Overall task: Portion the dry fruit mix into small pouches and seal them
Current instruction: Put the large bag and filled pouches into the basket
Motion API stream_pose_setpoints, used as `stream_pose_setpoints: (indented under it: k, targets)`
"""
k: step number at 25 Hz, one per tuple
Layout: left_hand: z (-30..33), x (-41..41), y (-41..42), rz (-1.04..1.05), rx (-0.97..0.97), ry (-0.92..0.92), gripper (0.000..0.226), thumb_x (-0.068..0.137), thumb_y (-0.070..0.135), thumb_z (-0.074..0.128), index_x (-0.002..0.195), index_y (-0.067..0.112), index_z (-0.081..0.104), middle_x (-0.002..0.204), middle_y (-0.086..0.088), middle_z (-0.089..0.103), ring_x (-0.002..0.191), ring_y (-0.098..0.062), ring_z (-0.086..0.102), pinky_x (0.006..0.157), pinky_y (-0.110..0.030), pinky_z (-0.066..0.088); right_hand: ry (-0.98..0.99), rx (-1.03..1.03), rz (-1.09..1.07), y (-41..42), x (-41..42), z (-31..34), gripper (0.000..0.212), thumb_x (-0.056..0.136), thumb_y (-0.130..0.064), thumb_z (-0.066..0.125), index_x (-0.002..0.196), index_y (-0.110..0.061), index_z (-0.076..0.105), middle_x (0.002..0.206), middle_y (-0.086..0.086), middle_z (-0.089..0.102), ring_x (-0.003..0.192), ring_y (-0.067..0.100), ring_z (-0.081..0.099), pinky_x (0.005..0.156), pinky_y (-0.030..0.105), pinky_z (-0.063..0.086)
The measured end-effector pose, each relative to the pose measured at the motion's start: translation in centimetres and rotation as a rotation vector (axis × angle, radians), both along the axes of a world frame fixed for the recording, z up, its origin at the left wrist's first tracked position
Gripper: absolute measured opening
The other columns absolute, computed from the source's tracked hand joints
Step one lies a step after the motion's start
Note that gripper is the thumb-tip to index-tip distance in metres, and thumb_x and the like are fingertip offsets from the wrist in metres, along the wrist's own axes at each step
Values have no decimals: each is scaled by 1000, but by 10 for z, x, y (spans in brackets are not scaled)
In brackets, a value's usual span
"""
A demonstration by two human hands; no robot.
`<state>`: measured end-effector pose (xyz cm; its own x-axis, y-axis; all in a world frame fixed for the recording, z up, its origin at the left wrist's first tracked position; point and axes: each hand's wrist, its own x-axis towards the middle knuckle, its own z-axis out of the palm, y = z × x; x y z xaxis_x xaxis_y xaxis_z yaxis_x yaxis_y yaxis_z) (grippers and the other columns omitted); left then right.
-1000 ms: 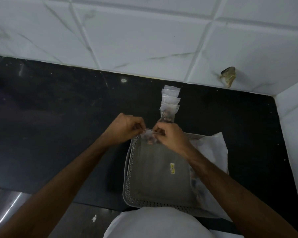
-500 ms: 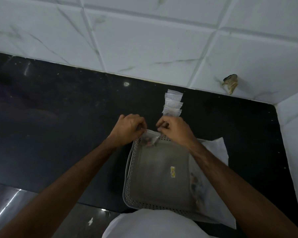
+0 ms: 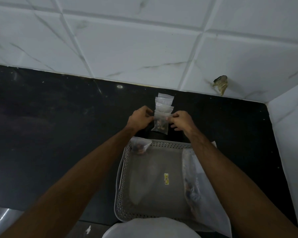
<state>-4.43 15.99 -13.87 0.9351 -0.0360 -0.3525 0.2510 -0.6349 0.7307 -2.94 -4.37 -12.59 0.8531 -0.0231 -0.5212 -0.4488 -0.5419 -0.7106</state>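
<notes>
Both hands have moved past the tray (image 3: 126, 169); my left hand (image 3: 140, 118) and right hand (image 3: 182, 121) pinch a filled pouch (image 3: 160, 125) over the bench (image 3: 58, 126); fingertips hidden, contents blurred.

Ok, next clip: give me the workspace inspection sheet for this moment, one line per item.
Surface: dark speckled countertop, dim light, pale specks scattered on it.
Job's things: both hands pinch the top of a filled pouch at the near end of a row of pouches on the counter; another filled pouch leans on the grey perforated tray at its far left corner; large bag of dry fruit mix lies along the tray's right side.
Clutter: yellow sticker on the tray floor.
Grippers: left hand and right hand each pinch the pouch top.
Cables: nothing seen.
Surroundings: white marbled wall tiles; a brownish scrap on the wall.
</notes>
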Motion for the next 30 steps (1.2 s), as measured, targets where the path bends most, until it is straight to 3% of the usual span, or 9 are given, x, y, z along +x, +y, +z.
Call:
stream_pose_setpoints:
  k: [3, 8, 13, 16, 19, 21, 24, 27, 30]
  targets:
    - [-3, 5, -9, -10, 13, -25, 18, 90, 30, 75, 100, 30, 60, 100, 10, 68, 95, -9, 67, 92, -41, 58, -17, 24, 6, 1, -1, -5, 24, 91, -24, 74, 103, -5, 66, 99, 8, 75, 83, 20, 74, 70, 33, 60]
    - [5, 4, -13, -105, 68, -83, 20, 88, 30, 77, 84, 34, 58, 87, 14, 66, 83, -7, 66, 85, -39, 59, -181, -68, 174, -8, -7, 0, 4, 90, -21, 75, 91, -18, 72, 90, -4, 74, 86, 13, 72, 81, 40, 62]
    - [27, -7, -17, -323, 177, -315, 7, 89, 32, 73, 93, 27, 70, 93, 15, 63, 84, -5, 61, 85, -46, 57, -333, -69, 250, -12, -31, 25, 4, 91, -25, 74, 92, -23, 71, 89, -9, 72, 86, 7, 69, 82, 40, 61]
    - [49, -21, -17, -377, 171, -515, 9, 91, 35, 71, 93, 27, 70, 98, 13, 53, 90, -6, 54, 81, -40, 53, -473, 2, 243, -14, -50, 50, 3, 93, -20, 72, 94, -22, 70, 88, -9, 70, 84, 4, 68, 79, 32, 60]
    - [69, -39, -16, -385, 148, -561, 8, 86, 33, 76, 85, 29, 70, 91, 15, 56, 87, -6, 53, 79, -39, 49, -624, 22, 328, -19, -71, 66, 6, 92, -13, 71, 96, -17, 70, 91, -9, 67, 87, 5, 64, 77, 25, 56]
    - [78, -53, -16, -418, 217, -529, 6, 85, 29, 78, 83, 28, 73, 82, 21, 53, 87, -6, 52, 85, -41, 45, -682, -26, 403, -21, -84, 64, 6, 90, -11, 71, 94, -16, 70, 91, -7, 65, 86, 7, 62, 77, 31, 55]
    - [70, -70, -11, -480, 297, -445, 7, 88, 24, 75, 86, 31, 76, 77, 28, 47, 87, 0, 49, 92, -43, 43, -612, -95, 405, -26, -98, 50, 7, 88, -16, 75, 89, -20, 69, 88, -10, 64, 82, 8, 62, 75, 40, 57]
    - [56, -84, -3, -518, 294, -397, 5, 86, 33, 77, 87, 37, 75, 80, 28, 60, 83, 5, 53, 93, -44, 46, -416, -102, 436, -30, -106, 35, 11, 84, -22, 80, 86, -24, 69, 87, -10, 67, 80, 5, 66, 76, 39, 60]
    - [50, -88, -7, -545, 436, -342, 6, 90, 39, 72, 94, 34, 72, 92, 20, 65, 94, 0, 52, 95, -39, 36, -348, -210, 520, -26, -104, 22, 8, 87, -18, 76, 92, -23, 72, 90, -10, 70, 82, 5, 67, 81, 38, 59]
